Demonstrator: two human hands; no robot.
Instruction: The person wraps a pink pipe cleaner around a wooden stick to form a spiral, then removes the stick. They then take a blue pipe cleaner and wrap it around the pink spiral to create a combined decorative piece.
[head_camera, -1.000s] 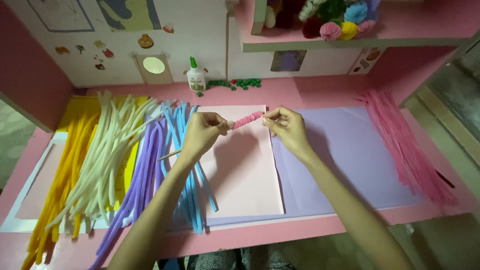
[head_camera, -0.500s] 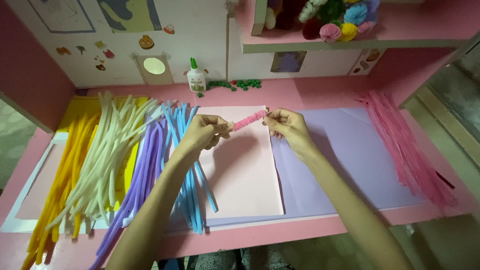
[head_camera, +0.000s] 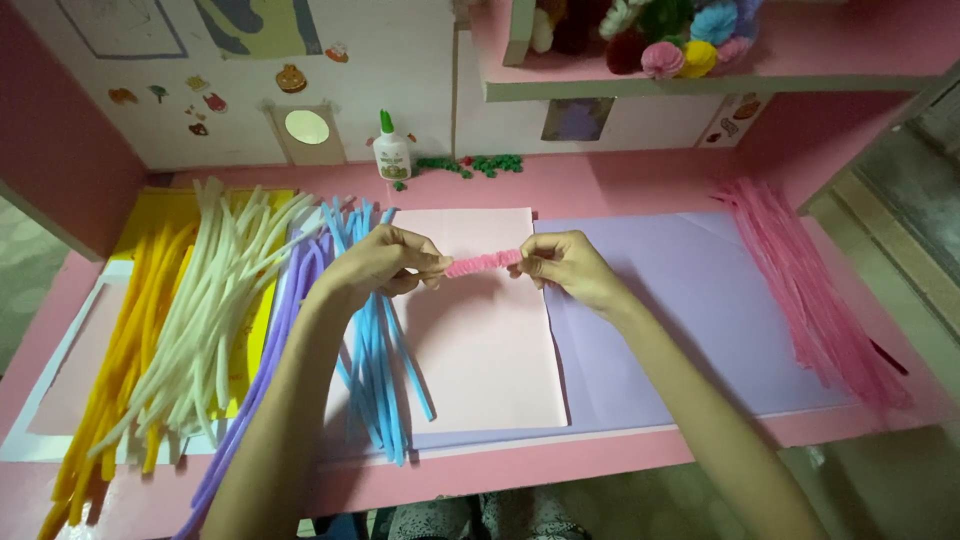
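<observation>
A short coiled pink pipe cleaner (head_camera: 482, 264) is held level between both hands above a pale pink paper sheet (head_camera: 480, 350). My left hand (head_camera: 385, 262) pinches its left end with thumb and fingers. My right hand (head_camera: 565, 265) pinches the right end. Both hands hover over the middle of the pink desk (head_camera: 600, 190). Under my left wrist lie blue pipe cleaners (head_camera: 375, 350).
Yellow (head_camera: 110, 370), white (head_camera: 215, 300) and purple pipe cleaners (head_camera: 270, 360) lie in bundles at the left. Pink pipe cleaners (head_camera: 810, 290) lie at the right on lilac paper (head_camera: 690, 320). A glue bottle (head_camera: 391, 150) and small green beads (head_camera: 470, 165) stand at the back. Pompoms (head_camera: 680, 40) fill a shelf.
The coiled pink piece has gone from tilted up at the right to level. Both hands shifted only slightly.
</observation>
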